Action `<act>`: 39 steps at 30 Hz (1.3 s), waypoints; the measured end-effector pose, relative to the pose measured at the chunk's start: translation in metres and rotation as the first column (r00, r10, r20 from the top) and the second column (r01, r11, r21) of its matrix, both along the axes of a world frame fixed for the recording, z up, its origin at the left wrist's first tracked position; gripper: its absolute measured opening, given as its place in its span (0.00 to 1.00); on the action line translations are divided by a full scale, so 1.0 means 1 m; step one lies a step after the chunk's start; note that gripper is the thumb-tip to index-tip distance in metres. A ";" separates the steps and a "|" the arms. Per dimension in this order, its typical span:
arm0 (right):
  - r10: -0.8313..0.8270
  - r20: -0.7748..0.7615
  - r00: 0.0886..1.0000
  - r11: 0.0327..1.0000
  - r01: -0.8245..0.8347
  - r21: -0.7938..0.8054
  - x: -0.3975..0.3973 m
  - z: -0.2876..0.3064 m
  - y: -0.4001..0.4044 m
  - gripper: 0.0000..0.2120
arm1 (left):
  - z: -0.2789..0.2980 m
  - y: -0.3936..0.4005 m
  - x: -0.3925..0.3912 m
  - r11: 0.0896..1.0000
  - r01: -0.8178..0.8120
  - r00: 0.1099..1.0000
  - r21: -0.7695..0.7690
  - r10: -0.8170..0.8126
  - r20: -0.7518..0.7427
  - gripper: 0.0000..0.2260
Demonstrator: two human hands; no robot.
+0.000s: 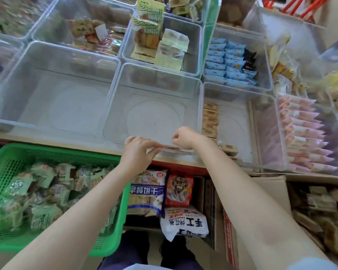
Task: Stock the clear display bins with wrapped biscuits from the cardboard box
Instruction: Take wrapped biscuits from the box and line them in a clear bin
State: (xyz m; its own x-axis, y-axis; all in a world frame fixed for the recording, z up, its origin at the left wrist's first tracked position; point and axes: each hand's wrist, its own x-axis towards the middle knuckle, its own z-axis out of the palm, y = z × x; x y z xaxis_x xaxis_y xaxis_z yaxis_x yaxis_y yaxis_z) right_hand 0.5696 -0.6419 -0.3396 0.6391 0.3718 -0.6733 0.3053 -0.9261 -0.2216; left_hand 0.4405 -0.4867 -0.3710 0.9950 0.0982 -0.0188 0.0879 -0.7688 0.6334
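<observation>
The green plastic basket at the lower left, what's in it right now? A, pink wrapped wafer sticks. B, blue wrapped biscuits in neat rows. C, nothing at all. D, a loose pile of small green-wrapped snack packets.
D: the green plastic basket holds a loose heap of small green-wrapped snack packets, while the pink wrapped sticks and the blue wrapped biscuits sit in clear bins on the right.
</observation>
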 end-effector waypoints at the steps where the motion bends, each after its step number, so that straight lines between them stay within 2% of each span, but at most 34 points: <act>1: -0.083 0.025 0.996 0.991 0.079 0.110 -0.004 0.010 -0.008 0.14 | 0.004 -0.001 0.001 1.000 -0.012 0.999 -0.006 0.012 -0.045 0.06; 3: -0.248 0.070 0.966 0.910 0.207 0.359 -0.020 0.036 -0.032 0.13 | 0.013 -0.008 0.002 0.998 -0.058 0.991 -0.027 0.054 -0.124 0.07; 5: -0.410 0.091 0.907 0.758 0.284 0.587 -0.044 0.065 -0.067 0.11 | 0.029 -0.030 0.004 0.990 -0.106 0.985 -0.092 0.092 -0.143 0.08; 8: -0.677 0.123 0.726 0.489 0.317 0.813 -0.084 0.096 -0.140 0.10 | 0.063 -0.097 0.009 0.971 -0.055 0.990 -0.232 0.022 -0.143 0.08; 11: -0.896 0.122 0.428 0.305 0.391 0.869 -0.115 0.101 -0.228 0.09 | 0.088 -0.188 0.014 0.942 0.150 0.982 -0.301 -0.177 -0.066 0.07; 13: -0.949 0.153 0.276 0.282 0.520 0.806 -0.130 0.093 -0.288 0.09 | 0.100 -0.249 0.012 0.915 0.306 0.950 -0.262 -0.313 0.015 0.08; 14: -0.952 0.182 0.246 0.297 0.607 0.737 -0.137 0.087 -0.317 0.09 | 0.103 -0.277 0.009 0.900 0.380 0.925 -0.215 -0.378 0.052 0.10; 17: -0.943 0.238 0.231 0.323 0.800 0.505 -0.158 0.065 -0.391 0.09 | 0.110 -0.344 0.002 0.858 0.513 0.857 -0.004 -0.512 0.053 0.21; 20: -0.952 0.232 0.202 0.285 0.863 0.417 -0.168 0.046 -0.435 0.16 | 0.108 -0.382 0.002 0.844 0.502 0.859 0.188 -0.512 0.005 0.30; 22: -0.932 0.262 0.250 0.340 0.853 0.396 -0.164 0.032 -0.451 0.20 | 0.100 -0.392 0.001 0.820 0.491 0.863 0.293 -0.503 -0.040 0.33; 25: -0.843 0.366 0.395 0.508 0.809 0.296 -0.148 0.014 -0.466 0.25 | 0.086 -0.395 -0.002 0.766 0.473 0.862 0.436 -0.504 -0.049 0.35; 28: -0.728 0.431 0.533 0.642 0.750 0.158 -0.133 0.001 -0.472 0.31 | 0.076 -0.393 0.000 0.775 0.460 0.862 0.433 -0.507 -0.009 0.34; 30: -0.683 0.433 0.589 0.690 0.715 0.115 -0.127 -0.004 -0.475 0.32 | 0.075 -0.394 0.000 0.773 0.466 0.861 0.431 -0.509 -0.018 0.34; 33: -0.712 0.429 0.556 0.664 0.731 0.156 -0.123 -0.001 -0.479 0.30 | 0.077 -0.392 0.001 0.782 0.478 0.863 0.399 -0.502 -0.050 0.34; 35: -0.829 0.289 0.480 0.552 0.787 0.276 -0.127 0.013 -0.482 0.30 | 0.081 -0.389 0.003 0.813 0.489 0.869 0.315 -0.487 -0.089 0.29; 36: -0.900 0.120 0.418 0.430 0.816 0.387 -0.131 0.023 -0.481 0.28 | 0.088 -0.387 0.005 0.846 0.481 0.876 0.231 -0.469 -0.110 0.25; 37: -0.926 -0.127 0.356 0.252 0.832 0.493 -0.137 0.035 -0.477 0.26 | 0.099 -0.386 0.007 0.889 0.447 0.891 0.100 -0.433 -0.134 0.20; 39: -0.738 -0.588 0.330 -0.084 0.820 0.566 -0.148 0.056 -0.466 0.25 | 0.120 -0.382 0.011 0.934 0.289 0.930 -0.210 -0.326 -0.170 0.12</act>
